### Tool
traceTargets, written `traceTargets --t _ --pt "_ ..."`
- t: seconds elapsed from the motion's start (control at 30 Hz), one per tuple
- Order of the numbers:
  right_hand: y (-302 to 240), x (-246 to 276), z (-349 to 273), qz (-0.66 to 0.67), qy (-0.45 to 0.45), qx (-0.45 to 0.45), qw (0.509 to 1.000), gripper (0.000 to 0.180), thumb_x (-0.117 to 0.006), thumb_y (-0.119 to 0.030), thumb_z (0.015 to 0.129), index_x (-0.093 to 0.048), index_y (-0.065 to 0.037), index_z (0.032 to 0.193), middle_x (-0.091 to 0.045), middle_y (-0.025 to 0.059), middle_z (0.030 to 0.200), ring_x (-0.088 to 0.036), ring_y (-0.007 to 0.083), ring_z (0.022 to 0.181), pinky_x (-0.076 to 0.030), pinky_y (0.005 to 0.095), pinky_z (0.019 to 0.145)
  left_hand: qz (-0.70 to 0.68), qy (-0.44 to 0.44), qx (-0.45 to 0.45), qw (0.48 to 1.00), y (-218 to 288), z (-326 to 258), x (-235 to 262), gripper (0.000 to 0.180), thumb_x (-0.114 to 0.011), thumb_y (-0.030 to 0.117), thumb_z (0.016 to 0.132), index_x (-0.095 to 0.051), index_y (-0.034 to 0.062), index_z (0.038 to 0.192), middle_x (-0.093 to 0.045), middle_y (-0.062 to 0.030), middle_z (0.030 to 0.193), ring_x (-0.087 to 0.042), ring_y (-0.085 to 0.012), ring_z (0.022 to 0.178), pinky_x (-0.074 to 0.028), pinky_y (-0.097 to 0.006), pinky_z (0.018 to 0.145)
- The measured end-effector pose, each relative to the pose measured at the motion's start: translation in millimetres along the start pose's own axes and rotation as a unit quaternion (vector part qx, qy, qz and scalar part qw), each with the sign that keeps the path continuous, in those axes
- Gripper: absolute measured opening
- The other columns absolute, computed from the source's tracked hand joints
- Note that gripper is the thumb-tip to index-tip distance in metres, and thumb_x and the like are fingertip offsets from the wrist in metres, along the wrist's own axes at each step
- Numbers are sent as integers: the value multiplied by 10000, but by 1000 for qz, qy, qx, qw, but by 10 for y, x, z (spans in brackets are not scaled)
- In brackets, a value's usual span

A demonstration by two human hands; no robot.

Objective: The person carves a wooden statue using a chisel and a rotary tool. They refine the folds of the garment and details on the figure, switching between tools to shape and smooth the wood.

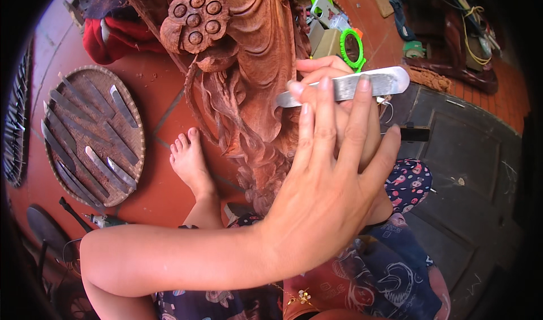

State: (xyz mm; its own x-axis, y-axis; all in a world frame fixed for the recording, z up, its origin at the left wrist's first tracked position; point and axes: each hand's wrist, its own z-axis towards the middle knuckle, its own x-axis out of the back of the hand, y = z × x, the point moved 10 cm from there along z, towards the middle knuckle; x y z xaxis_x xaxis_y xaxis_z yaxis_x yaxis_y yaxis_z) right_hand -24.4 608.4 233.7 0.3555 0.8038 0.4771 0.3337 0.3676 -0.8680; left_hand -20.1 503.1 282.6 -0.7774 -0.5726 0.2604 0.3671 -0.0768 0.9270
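Note:
A flat silver carving chisel [390,81] lies nearly level, its narrower end by the reddish-brown wood carving [254,54]. My left hand [328,156] comes across from the left, back upward, and presses its long fingertips onto the blade. Beneath it my right hand [325,66] is wrapped round the chisel; most of this hand is hidden. The carving has flowing folds and a lotus seed pod [194,20] at its upper left. Whether the chisel's end touches the wood is hard to make out.
On the left a round woven tray [140,133] holds several carving blades [121,145]. My bare foot [192,156] rests on the red tiles by the carving. A green-rimmed round object [352,48] and boxes stand beyond my hands. At right lies a dark panel [464,178] with a phone [414,134].

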Motion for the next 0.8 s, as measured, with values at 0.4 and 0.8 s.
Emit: traceTargets --t 0.4,0.8 --pt "-14 -15 -20 8 4 -14 1000 168 -633 -141 993 -705 4 1038 -677 97 1115 -648 151 1008 -527 269 847 -15 0 0 1000 -120 85 -39 591 -637 150 880 -492 -59 1414 -243 -406 1565 -242 -655 1424 -264 -641 1177" --pt "147 -7 -36 100 25 -110 989 131 -642 -109 973 -694 9 1003 -677 110 1091 -641 171 983 -516 284 830 15 -23 -4 1000 -17 56 -29 610 -615 149 871 -478 -69 1424 -243 -403 1569 -218 -660 1434 -279 -649 1169"
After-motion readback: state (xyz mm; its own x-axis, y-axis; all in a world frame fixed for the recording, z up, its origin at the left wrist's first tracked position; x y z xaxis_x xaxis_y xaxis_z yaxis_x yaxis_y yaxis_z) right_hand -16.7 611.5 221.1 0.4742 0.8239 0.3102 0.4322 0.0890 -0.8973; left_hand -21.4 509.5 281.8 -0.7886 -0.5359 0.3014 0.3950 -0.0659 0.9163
